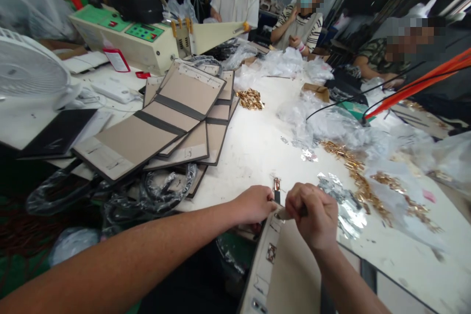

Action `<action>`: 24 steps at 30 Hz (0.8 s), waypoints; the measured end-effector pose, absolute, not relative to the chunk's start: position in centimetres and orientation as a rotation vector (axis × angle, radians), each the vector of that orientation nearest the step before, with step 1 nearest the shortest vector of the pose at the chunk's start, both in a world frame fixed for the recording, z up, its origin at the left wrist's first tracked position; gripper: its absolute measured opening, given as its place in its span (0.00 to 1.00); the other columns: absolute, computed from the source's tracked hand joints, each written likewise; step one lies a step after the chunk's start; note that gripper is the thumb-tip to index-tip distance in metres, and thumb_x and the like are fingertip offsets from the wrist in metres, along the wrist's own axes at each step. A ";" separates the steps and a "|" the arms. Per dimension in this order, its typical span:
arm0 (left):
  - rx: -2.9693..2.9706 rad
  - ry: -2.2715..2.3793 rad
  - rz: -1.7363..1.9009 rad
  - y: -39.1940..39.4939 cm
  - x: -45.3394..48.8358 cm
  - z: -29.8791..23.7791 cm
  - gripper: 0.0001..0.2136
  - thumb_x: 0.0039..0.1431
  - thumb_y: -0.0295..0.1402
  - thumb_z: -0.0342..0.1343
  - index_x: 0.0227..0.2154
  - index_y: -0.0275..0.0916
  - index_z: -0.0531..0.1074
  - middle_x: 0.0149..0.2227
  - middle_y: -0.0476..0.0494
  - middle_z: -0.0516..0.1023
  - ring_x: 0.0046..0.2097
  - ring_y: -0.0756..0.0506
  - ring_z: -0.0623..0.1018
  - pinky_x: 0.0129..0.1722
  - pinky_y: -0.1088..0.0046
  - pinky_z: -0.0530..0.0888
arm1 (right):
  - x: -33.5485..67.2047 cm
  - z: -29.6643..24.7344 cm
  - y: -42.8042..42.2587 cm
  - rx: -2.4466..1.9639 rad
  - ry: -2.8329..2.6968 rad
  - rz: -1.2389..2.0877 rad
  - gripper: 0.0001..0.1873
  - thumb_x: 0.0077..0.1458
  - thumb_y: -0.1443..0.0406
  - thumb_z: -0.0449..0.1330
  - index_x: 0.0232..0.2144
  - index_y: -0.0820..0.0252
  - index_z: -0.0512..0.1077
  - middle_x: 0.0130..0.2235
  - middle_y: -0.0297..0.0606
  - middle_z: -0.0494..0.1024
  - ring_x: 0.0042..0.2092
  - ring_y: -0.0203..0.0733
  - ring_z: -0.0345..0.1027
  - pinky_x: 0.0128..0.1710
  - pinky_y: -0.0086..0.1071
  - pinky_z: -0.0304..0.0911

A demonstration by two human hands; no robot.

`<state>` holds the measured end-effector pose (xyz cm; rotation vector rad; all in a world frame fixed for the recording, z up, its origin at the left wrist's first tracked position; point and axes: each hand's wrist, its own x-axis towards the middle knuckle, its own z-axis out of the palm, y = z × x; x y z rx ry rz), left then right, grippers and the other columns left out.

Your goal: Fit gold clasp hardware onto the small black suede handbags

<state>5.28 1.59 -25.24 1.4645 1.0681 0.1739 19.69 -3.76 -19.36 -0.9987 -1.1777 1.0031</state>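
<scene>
My left hand (253, 204) and my right hand (312, 213) meet at the top edge of a beige leather panel (294, 274) lying at the table's near edge. Both hands are closed in a pinch. A narrow dark strap with a copper-coloured metal clip (276, 187) sticks up between them, held by the left fingers. The right fingers press a small metal piece against the panel's edge. A square metal fitting (271, 252) sits on the panel's pale border.
A fanned stack of beige panels with dark bands (172, 117) lies to the left. Gold metal fittings (368, 191) and crumpled clear plastic (342, 122) spread to the right. A white fan (29, 68) and a cream machine (140, 41) stand at left. Three people sit across the table.
</scene>
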 end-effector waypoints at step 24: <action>2.480 0.775 0.519 -5.7 7.3 -16.0 0.10 0.69 0.39 0.52 0.44 0.46 0.76 0.33 0.48 0.84 0.36 0.44 0.83 0.37 0.72 0.74 | 34.9 -24.0 -16.6 -1.746 -1.673 0.288 0.17 0.52 0.51 0.66 0.44 0.39 0.84 0.45 0.40 0.86 0.46 0.57 0.82 0.46 0.42 0.79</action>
